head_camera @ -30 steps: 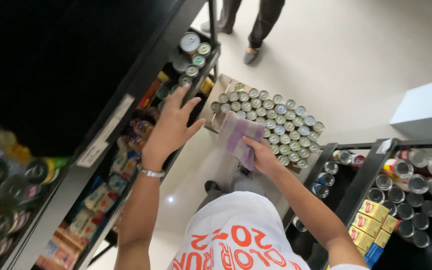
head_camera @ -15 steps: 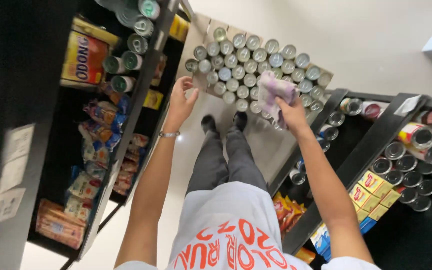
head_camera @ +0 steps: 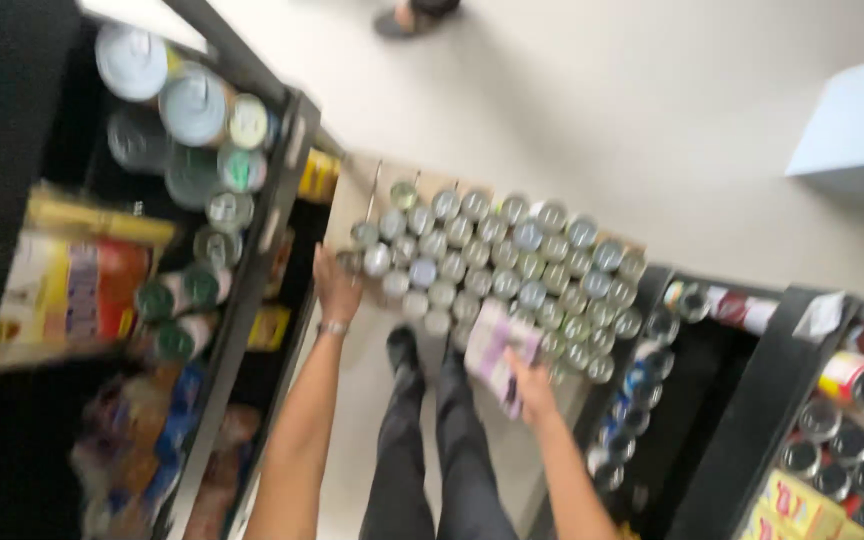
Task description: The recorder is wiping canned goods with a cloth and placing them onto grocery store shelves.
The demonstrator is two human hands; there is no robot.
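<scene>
Head view: looking straight down an aisle; the picture is motion-blurred.
Landmark: a cardboard tray of cans point(head_camera: 497, 262) on the floor, silver tops packed in rows.
Left hand point(head_camera: 335, 287): fingers spread loose, resting at the tray's left edge, touching the outermost cans; a wristband sits just below it.
Right hand point(head_camera: 530, 388): clasped around a folded lilac cloth point(head_camera: 497, 352), held over the tray's near edge.
Open room: pale bare floor point(head_camera: 652, 120) beyond the tray's far side; another person's shoe point(head_camera: 404, 18) farther off.
Left of tray: black shelf unit point(head_camera: 252, 280) holding cans and packets.
Right of tray: black shelves point(head_camera: 752, 420) with cans and yellow boxes.
</scene>
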